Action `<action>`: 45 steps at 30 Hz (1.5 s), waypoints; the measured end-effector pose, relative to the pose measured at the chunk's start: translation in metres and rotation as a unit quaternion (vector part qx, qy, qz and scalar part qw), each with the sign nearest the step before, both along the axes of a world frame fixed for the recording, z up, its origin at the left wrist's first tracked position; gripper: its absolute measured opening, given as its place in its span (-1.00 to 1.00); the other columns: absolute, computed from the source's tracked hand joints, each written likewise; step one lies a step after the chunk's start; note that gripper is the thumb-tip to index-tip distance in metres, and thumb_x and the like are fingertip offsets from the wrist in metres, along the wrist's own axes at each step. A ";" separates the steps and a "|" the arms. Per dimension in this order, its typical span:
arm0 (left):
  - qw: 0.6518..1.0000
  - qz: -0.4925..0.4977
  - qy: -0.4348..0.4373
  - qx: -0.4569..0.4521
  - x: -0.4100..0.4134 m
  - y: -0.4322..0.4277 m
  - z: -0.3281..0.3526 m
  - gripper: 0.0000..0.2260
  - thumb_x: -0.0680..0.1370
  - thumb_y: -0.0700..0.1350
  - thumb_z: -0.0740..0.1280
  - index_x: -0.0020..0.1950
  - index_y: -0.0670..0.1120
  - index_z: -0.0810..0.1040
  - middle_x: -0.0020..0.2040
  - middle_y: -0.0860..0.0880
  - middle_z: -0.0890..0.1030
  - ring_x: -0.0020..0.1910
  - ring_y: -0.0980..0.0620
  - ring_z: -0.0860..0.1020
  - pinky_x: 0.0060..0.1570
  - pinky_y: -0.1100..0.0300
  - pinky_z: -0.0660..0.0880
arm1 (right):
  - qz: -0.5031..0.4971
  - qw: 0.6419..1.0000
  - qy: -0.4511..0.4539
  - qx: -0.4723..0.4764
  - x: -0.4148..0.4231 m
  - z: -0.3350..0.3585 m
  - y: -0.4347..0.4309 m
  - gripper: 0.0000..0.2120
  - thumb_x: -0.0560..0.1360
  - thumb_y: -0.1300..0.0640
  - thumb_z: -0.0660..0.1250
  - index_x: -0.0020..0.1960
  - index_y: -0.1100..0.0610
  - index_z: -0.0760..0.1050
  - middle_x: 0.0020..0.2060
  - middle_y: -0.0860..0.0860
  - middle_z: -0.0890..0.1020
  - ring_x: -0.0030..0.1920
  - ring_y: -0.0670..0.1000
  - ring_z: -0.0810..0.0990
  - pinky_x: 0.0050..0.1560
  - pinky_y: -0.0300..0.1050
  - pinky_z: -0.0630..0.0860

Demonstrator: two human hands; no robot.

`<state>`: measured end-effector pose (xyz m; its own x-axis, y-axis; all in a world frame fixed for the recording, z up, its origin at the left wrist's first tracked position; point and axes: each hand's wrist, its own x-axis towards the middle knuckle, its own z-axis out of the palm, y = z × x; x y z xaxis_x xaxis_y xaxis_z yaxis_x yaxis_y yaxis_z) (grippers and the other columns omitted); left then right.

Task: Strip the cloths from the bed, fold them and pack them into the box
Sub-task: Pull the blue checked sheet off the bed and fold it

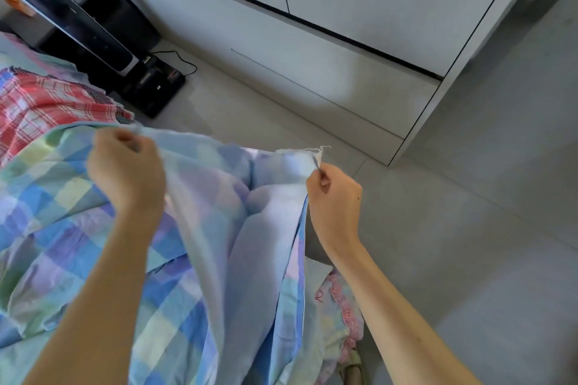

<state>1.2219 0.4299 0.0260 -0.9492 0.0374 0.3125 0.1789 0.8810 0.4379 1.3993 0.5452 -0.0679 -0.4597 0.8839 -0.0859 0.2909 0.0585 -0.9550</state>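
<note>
The pastel checked cloth (175, 291) hangs lifted off the right edge of the bed (18, 53), its upper hem stretched between both hands and the rest draped in loose folds over the bed's near side. The left hand (125, 175) has its fingers (120, 138) curled tight round a bunch of the hem. The right hand (336, 200) pinches the frayed corner between thumb and fingertips, above the floor (469, 259). The fabric looks thin, light and limp, so it probably sags and twists wherever it is unsupported. It should fold best if held by its corners and pulled taut along one edge. A red plaid cloth (47, 103) lies further up the bed, and a pink-trimmed cloth (341, 306) shows at the near corner. No box is in view.
</note>
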 end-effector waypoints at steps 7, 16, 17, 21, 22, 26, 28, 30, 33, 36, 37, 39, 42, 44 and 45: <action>0.940 -0.275 -0.136 -0.152 0.076 0.025 -0.019 -0.88 0.63 -0.17 0.16 -0.04 -0.17 0.43 -0.23 -0.22 0.56 -0.21 -0.27 0.49 -0.28 0.10 0.16 | 0.043 0.999 0.016 -0.018 -0.008 0.008 -0.013 -0.65 0.48 0.34 0.19 -0.39 0.15 0.14 -0.50 -0.02 0.17 -0.38 -0.04 0.08 -0.38 -0.14 0.07; 0.916 -0.286 -0.280 0.011 0.099 0.035 -0.034 -0.76 0.58 -0.19 0.25 -0.26 0.00 0.34 -0.33 0.07 0.54 -0.41 0.23 0.56 -0.36 0.49 0.38 | 0.093 0.994 0.034 0.044 -0.010 -0.001 -0.028 -0.68 0.50 0.27 0.20 -0.38 0.05 0.25 -0.50 -0.13 0.28 -0.44 -0.09 0.29 -0.40 -0.31 0.22; 0.915 -0.283 -0.288 0.005 0.097 0.036 -0.033 -0.76 0.58 -0.20 0.24 -0.26 0.01 0.33 -0.33 0.08 0.53 -0.41 0.27 0.54 -0.36 0.51 0.37 | 0.095 0.993 0.034 0.058 -0.010 -0.004 -0.030 -0.74 0.51 0.26 0.20 -0.35 0.12 0.33 -0.48 -0.09 0.35 -0.44 -0.08 0.30 -0.40 -0.30 0.24; 0.912 -0.272 -0.306 0.001 0.094 0.039 -0.037 -0.75 0.57 -0.23 0.21 -0.26 0.02 0.29 -0.37 0.04 0.52 -0.45 0.19 0.49 -0.41 0.49 0.35 | 0.090 0.988 0.036 0.122 -0.014 -0.012 -0.036 -0.71 0.51 0.16 0.12 -0.23 0.27 0.53 -0.43 0.09 0.51 -0.43 0.09 0.42 -0.41 -0.12 0.35; 0.914 -0.267 -0.305 -0.002 0.095 0.040 -0.038 -0.76 0.57 -0.23 0.21 -0.25 0.02 0.29 -0.39 0.03 0.51 -0.47 0.19 0.46 -0.41 0.47 0.35 | 0.089 0.986 0.034 0.139 -0.015 -0.013 -0.036 -0.70 0.50 0.15 0.11 -0.22 0.27 0.54 -0.44 0.09 0.50 -0.44 0.08 0.42 -0.42 -0.14 0.35; 0.903 -0.223 -0.360 0.073 0.097 0.041 -0.048 -0.87 0.57 -0.10 0.24 -0.17 -0.09 0.44 -0.31 -0.04 0.60 -0.28 0.02 0.58 -0.18 0.22 0.52 | 0.077 0.975 -0.013 0.208 -0.014 -0.019 -0.031 -0.85 0.43 0.28 0.25 -0.28 0.19 0.54 -0.48 -0.06 0.38 -0.46 -0.05 0.26 -0.44 -0.23 0.20; 0.904 -0.205 -0.366 0.076 0.096 0.039 -0.057 -0.84 0.54 -0.05 0.31 -0.17 -0.09 0.46 -0.33 -0.01 0.62 -0.27 0.03 0.60 -0.13 0.10 0.52 | 0.127 0.980 0.015 0.152 -0.009 -0.023 -0.031 -0.85 0.42 0.33 0.27 -0.27 0.18 0.54 -0.42 -0.15 0.28 -0.41 -0.10 0.25 -0.38 -0.26 0.18; 0.909 -0.178 -0.370 0.079 0.092 0.034 -0.070 -0.87 0.52 -0.11 0.35 -0.19 -0.07 0.45 -0.40 0.04 0.62 -0.34 0.09 0.61 -0.12 0.10 0.53 | 0.199 0.978 0.047 -0.040 0.003 -0.028 -0.028 -0.81 0.49 0.32 0.23 -0.10 0.18 0.62 -0.37 -0.15 0.36 -0.34 -0.12 0.35 -0.28 -0.29 0.28; 0.896 -0.155 -0.411 0.068 0.094 0.033 -0.106 -0.94 0.51 -0.19 0.31 -0.13 -0.07 0.45 -0.38 0.01 0.65 -0.25 -0.01 0.66 -0.01 0.05 0.52 | 0.079 0.945 -0.012 -0.318 0.034 -0.099 -0.019 -0.78 0.42 0.22 0.21 -0.09 0.37 0.53 -0.33 0.01 0.43 -0.27 -0.05 0.36 -0.19 -0.12 0.34; 0.885 -0.167 -0.434 0.028 0.107 0.034 -0.146 -0.96 0.51 -0.20 0.29 -0.12 -0.09 0.45 -0.32 -0.05 0.66 -0.25 0.02 0.66 -0.08 0.17 0.46 | -0.044 0.905 -0.191 -0.378 0.073 -0.194 -0.020 -0.80 0.36 0.21 0.19 -0.40 0.28 0.37 -0.40 0.08 0.35 -0.29 0.02 0.30 -0.27 -0.07 0.24; 0.883 -0.169 -0.437 0.027 0.111 0.035 -0.158 -0.95 0.51 -0.21 0.29 -0.13 -0.09 0.45 -0.30 -0.09 0.66 -0.28 0.03 0.66 -0.11 0.22 0.46 | -0.034 0.887 -0.245 -0.390 0.083 -0.223 -0.024 -0.74 0.41 0.22 0.20 -0.45 0.18 0.32 -0.44 0.09 0.36 -0.33 0.03 0.31 -0.30 -0.08 0.26; 0.879 -0.163 -0.446 0.031 0.114 0.036 -0.187 -0.93 0.50 -0.22 0.31 -0.14 -0.08 0.45 -0.26 -0.16 0.66 -0.26 0.01 0.65 -0.12 0.26 0.47 | -0.011 0.854 -0.324 -0.407 0.098 -0.286 -0.034 -0.62 0.55 0.12 0.18 -0.44 0.13 0.38 -0.43 0.14 0.50 -0.36 0.09 0.46 -0.30 -0.05 0.43; 0.874 -0.134 -0.463 0.052 0.108 0.036 -0.221 -0.93 0.49 -0.19 0.34 -0.12 -0.06 0.47 -0.24 -0.15 0.67 -0.12 -0.17 0.64 0.04 -0.03 0.52 | 0.011 0.817 -0.354 -0.456 0.098 -0.347 -0.043 -0.59 0.59 -0.03 0.14 -0.30 0.15 0.54 -0.17 0.25 0.67 -0.13 0.21 0.66 -0.05 0.04 0.61; 0.870 -0.114 -0.472 0.087 0.099 0.035 -0.242 -0.93 0.46 -0.13 0.37 -0.11 -0.04 0.51 -0.26 -0.09 0.67 -0.12 -0.17 0.64 0.08 -0.09 0.54 | 0.029 0.798 -0.369 -0.476 0.088 -0.370 -0.043 -0.73 0.58 0.06 0.19 -0.03 0.24 0.55 -0.16 0.22 0.65 -0.18 0.19 0.65 -0.15 -0.04 0.61; 0.871 -0.108 -0.469 0.103 0.094 0.034 -0.254 -0.90 0.43 -0.10 0.38 -0.09 -0.08 0.53 -0.27 -0.08 0.67 -0.14 -0.14 0.64 0.08 -0.08 0.55 | 0.021 0.784 -0.357 -0.507 0.082 -0.380 -0.043 -0.78 0.55 0.15 0.24 0.10 0.27 0.46 -0.21 0.19 0.62 -0.29 0.15 0.63 -0.27 -0.09 0.61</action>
<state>1.3161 0.4635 -0.2276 -0.7688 0.2812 -0.5743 -0.1899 0.7572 0.6249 1.4817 0.5018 -0.4479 -0.0005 0.1803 -0.9836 0.7907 -0.6021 -0.1108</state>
